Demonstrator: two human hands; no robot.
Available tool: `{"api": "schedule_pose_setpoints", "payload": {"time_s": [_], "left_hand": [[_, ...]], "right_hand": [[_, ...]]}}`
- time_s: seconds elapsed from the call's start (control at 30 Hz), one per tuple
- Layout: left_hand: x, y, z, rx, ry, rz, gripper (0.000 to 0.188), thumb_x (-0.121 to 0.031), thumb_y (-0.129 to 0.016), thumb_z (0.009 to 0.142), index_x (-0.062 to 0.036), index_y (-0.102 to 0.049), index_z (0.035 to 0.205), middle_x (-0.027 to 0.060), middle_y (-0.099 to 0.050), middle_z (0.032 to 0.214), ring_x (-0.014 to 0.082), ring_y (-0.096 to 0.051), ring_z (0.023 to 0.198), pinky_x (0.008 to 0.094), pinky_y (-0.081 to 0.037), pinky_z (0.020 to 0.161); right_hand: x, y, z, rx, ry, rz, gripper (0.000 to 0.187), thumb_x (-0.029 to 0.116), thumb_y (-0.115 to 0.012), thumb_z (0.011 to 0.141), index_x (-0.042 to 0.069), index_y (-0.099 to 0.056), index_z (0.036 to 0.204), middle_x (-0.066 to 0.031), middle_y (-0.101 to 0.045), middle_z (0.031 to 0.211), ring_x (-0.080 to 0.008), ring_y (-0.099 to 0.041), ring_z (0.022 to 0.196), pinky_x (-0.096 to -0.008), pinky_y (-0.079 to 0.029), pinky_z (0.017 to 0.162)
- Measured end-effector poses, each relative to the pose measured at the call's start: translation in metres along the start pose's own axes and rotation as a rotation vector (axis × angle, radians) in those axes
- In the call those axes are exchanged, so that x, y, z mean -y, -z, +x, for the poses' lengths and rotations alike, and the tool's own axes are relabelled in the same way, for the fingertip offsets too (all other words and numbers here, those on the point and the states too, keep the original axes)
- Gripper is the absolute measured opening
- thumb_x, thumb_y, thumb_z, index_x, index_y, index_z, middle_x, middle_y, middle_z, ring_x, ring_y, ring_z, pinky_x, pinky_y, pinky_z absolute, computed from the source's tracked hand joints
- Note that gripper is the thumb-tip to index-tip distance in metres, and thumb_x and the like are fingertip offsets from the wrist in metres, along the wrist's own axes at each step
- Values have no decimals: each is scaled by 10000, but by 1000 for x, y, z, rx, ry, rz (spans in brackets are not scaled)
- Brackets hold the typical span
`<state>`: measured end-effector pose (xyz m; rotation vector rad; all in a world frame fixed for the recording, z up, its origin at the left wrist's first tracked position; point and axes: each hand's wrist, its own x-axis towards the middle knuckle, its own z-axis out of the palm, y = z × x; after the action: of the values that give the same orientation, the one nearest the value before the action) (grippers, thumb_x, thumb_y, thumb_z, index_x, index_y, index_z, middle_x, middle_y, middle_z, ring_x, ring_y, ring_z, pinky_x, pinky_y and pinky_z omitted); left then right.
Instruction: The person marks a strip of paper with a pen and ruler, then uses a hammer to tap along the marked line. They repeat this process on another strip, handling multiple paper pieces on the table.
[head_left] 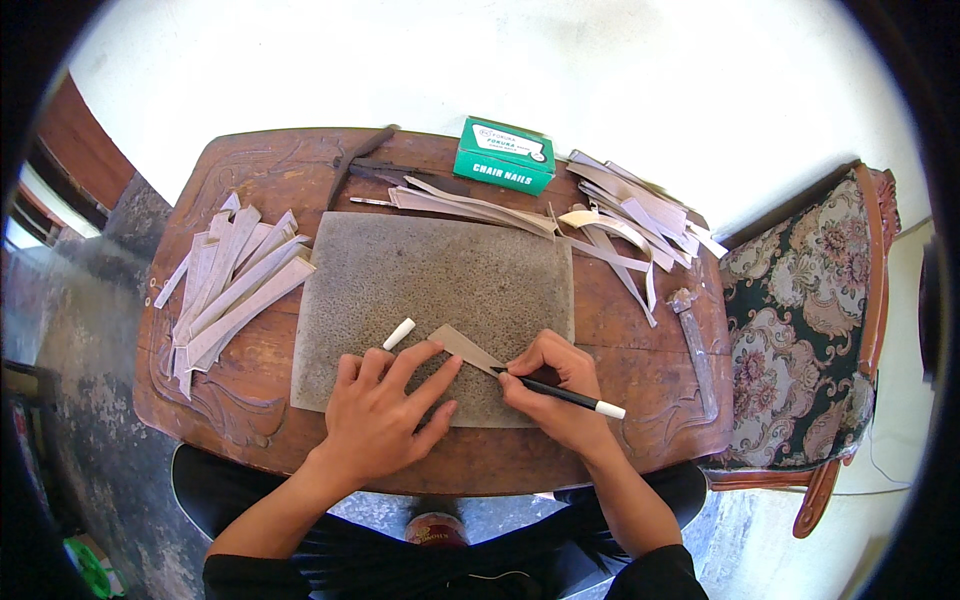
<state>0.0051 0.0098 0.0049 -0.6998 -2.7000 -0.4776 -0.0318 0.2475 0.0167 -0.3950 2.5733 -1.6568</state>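
My right hand (565, 400) grips a black marker pen (556, 392) with a white end, its tip down at the near end of a narrow beige strip (466, 348), perhaps leather or card. With fingers spread, my left hand (378, 412) rests on the grey speckled board (400, 270); its fingertips touch or lie right beside the strip's left edge. A white pen cap (399, 333) lies on the board just beyond my left fingers. The marker's exact contact point is partly hidden by my right fingers.
The board lies on a carved wooden table (660, 370). Piles of strips (235, 280) sit left, with more strips (640, 210) at the far right. A green box (506, 156) and dark tools (360, 165) stand at the back; a hammer (695, 350) lies right, near a floral chair (800, 320).
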Motion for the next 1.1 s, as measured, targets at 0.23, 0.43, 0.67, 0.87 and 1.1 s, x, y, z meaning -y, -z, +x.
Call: {"api": "schedule_pose_setpoints", "payload": {"time_s": [0.23,0.43,0.67,0.87,1.1], "left_hand": [[0,0,0,-3,5,-4,444,-333,-740,867,-208,-721,1293,-31,-609,1312,221,-508,958,396,-370,826],[1,-1,0,-9,-3,1,442,-336,-745,860,-210,-727,1283,-35,-610,1322,221,-508,962,400,-371,827],[0,-1,-1,-4,-2,4,437,-332,-747,857,-211,-729,1276,-36,-609,1328,222,-508,966,398,-372,830],[0,0,0,-4,1,3,436,-327,-748,858,-206,-729,1276,-32,-610,1324,226,-509,966,397,-374,833],[0,-1,-1,-1,3,-9,444,-331,-748,860,-203,-726,1284,-28,-608,1325,229,-509,974,396,-375,834]], "right_hand": [[-3,-1,1,-4,41,-29,164,-5,-797,784,5,-635,807,-75,-669,841,-132,-648,764,-266,-495,688],[-3,2,-4,-65,-18,130,165,38,-794,791,-7,-636,809,-75,-630,821,-134,-629,724,-264,-495,650],[-2,5,-5,-30,29,18,164,28,-789,782,-5,-630,801,-74,-623,817,-127,-625,722,-258,-489,645],[-4,6,-3,-20,51,10,175,23,-787,770,-5,-616,790,-72,-608,797,-137,-617,705,-266,-475,631],[-5,7,-2,-5,34,-8,180,-9,-802,744,11,-626,775,-70,-656,803,-144,-643,752,-271,-479,685]]}}
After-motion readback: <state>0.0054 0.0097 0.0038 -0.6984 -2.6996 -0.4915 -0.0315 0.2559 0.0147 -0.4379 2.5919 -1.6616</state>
